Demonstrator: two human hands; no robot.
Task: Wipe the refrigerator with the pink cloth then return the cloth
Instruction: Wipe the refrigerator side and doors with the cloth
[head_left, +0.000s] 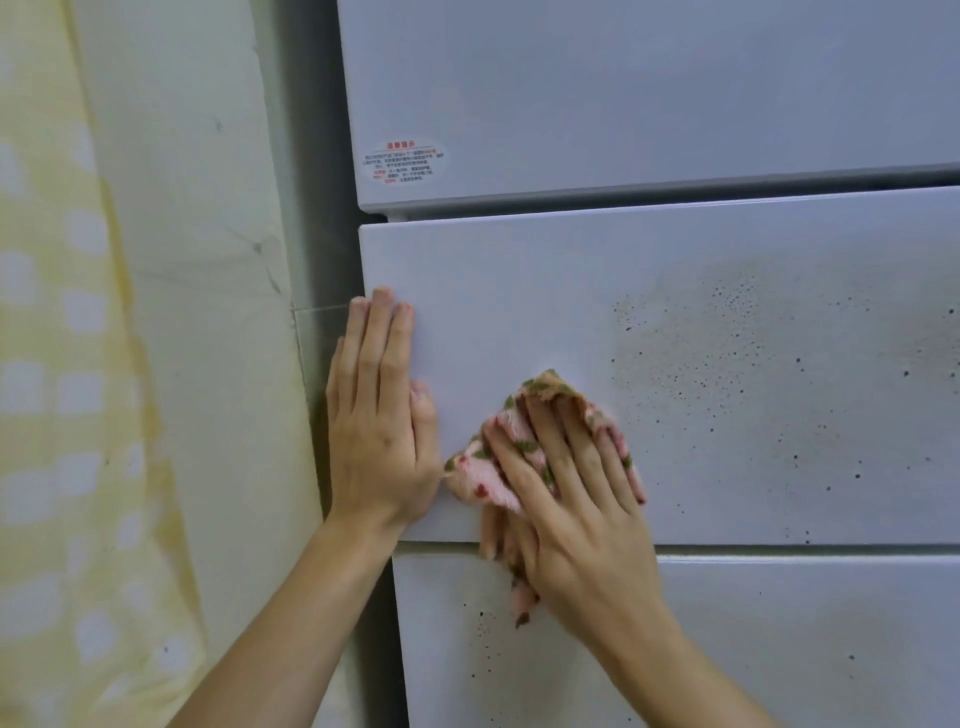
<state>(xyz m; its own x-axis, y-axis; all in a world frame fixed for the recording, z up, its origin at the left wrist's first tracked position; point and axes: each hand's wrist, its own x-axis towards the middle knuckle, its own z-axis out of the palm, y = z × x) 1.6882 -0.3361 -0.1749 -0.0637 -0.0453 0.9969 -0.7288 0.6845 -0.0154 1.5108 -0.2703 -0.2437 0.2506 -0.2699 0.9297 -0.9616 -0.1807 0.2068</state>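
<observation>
Left hand (382, 415) lies flat, released, at the refrigerator (727, 291) door's left edge; right hand (576, 493) presses the pink cloth (478, 475) against the door.

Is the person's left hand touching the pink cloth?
Apart. In the head view the left hand lies flat on the refrigerator door, and a thin strip of door shows between it and the pink cloth under the right hand.

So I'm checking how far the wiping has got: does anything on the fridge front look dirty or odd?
Yes. Dark specks and a brownish haze cover the middle white refrigerator panel, right of the pink floral cloth under the right hand. More specks dot the lower panel.
</observation>
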